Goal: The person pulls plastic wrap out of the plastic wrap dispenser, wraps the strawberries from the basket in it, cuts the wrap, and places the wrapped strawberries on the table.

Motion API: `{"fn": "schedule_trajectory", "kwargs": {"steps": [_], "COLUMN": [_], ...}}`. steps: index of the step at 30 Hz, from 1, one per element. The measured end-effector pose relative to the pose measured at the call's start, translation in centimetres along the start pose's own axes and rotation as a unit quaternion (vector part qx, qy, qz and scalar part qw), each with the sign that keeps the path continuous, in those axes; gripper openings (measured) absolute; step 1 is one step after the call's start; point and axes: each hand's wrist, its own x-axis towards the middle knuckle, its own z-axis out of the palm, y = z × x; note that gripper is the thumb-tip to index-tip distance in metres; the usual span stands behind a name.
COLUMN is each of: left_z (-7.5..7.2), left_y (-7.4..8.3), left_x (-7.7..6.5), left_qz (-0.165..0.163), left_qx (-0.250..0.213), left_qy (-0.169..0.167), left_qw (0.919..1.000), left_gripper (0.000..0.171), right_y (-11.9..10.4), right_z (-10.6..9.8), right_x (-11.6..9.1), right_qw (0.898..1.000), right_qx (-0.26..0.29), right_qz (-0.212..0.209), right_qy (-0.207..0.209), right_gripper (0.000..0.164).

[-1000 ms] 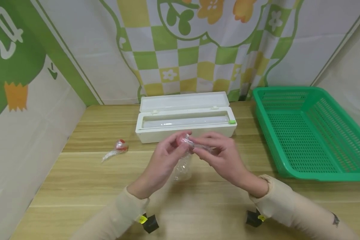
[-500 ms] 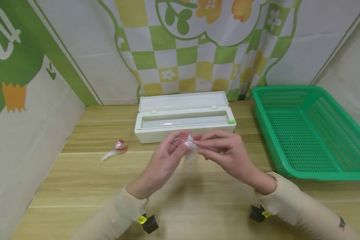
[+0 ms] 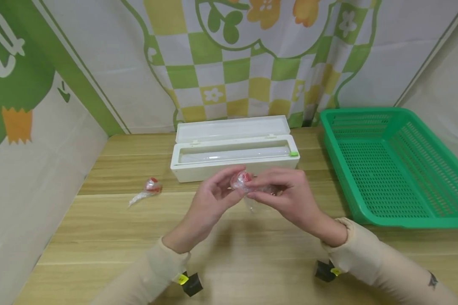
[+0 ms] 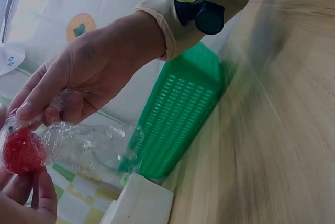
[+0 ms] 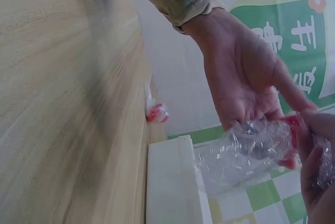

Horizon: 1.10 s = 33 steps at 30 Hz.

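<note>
Between both hands is a small red, roundish thing (image 4: pixel 23 150) wrapped in clear cling film; its exact kind is hidden by film and fingers. My left hand (image 3: pixel 208 201) grips it between thumb and fingers. My right hand (image 3: pixel 290 197) pinches the film at its right side. A loose tail of cling film (image 5: pixel 235 153) hangs beneath the hands. Behind them stands a white cling film box (image 3: pixel 234 167), lid raised, with a film roll (image 3: pixel 236 155) inside. Another film-wrapped red thing (image 3: pixel 152 185), its film tail twisted out, lies on the table to the left.
A large green plastic basket (image 3: pixel 360 203) stands at the right of the wooden table (image 3: pixel 110 241). A green slider (image 3: pixel 294 153) sits at the right end of the white box. A patterned curtain (image 3: pixel 236 72) hangs behind the table.
The red thing has turned in my hands, and the film tail hangs shorter and further right. My right hand has shifted slightly right, its fingers closing in over the film. The left hand barely moved.
</note>
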Motion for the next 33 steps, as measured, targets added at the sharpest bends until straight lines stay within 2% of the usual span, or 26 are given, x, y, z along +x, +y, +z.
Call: {"fn": "schedule_trajectory", "kwargs": {"steps": [4,7,10,14,19,22,26,30,33], "left_z": [-0.4,-0.6,-0.7,-0.7,-0.7,-0.5,-0.3,-0.2,0.0], "left_y": [-0.1,0.0,0.0,-0.3,-0.3,-0.3,-0.3,-0.5,-0.7], "left_x": [0.0,-0.2,-0.4,-0.6,-0.7,-0.8,-0.6,-0.5,-0.4], "left_qz": [0.002,0.004,0.001,0.006,0.037,0.049,0.058,0.042,0.027], "left_qx": [0.017,0.012,0.011,0.009,0.001,-0.007,-0.026,-0.038,-0.027], "left_qy": [0.027,0.03,0.023,0.011,-0.022,-0.044,-0.066,-0.058,-0.03], "left_qw": [0.9995,0.9995,0.9997,0.9999,0.999,0.9978,0.9958,0.9967,0.9988], "left_gripper": [0.04,0.041,0.042,0.043,0.043,0.042,0.043,0.047,0.048], "right_y": [0.1,0.1,0.1,0.0,-0.3,-0.4,-0.5,-0.4,-0.3], "right_z": [-0.4,-0.8,-1.2,-1.4,-1.5,-1.7,-1.8,-1.6,-1.4], "right_x": [0.0,0.0,0.1,0.4,0.6,0.8,1.0,1.1,1.0], "right_qw": [0.999,0.997,0.996,0.997,0.997,0.996,0.99,0.984,0.983], "right_qx": [0.016,0.023,0.011,-0.026,-0.037,-0.026,-0.017,-0.009,0.0], "right_qz": [0.023,0.037,0.035,0.035,0.055,0.08,0.133,0.171,0.179], "right_qy": [-0.042,-0.069,-0.078,-0.07,-0.046,-0.04,-0.045,-0.044,-0.049], "right_gripper": [0.023,0.022,0.02,0.016,0.011,0.009,0.008,0.008,0.008]}}
